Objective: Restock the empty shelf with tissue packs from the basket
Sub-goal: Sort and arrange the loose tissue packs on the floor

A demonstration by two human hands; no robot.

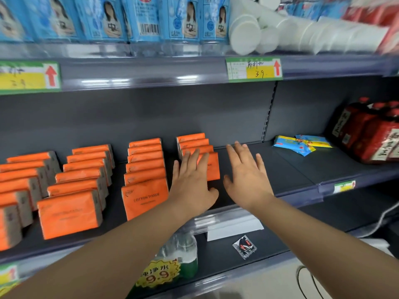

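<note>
Orange tissue packs (144, 167) on edge in several rows across the dark middle shelf (280, 169), the right-hand row shorter than the rest. Left hand (192, 180) flat against that row's front pack (212, 167), fingers straight and spread, gripping nothing. Right hand (246, 169) just beside it over bare shelf, likewise spread wide and empty; hard to say whether touching the board. No basket in view.

Likely risk: too firm a push, toppling the short row backward like dominoes or skewing it out of line. Also possible: with nothing clasped, the front pack slumping forward toward the shelf's lip on release.

Farther right, blue sachets (302, 145) and a red bottle pack (371, 134), open to a careless sideways sweep.
</note>
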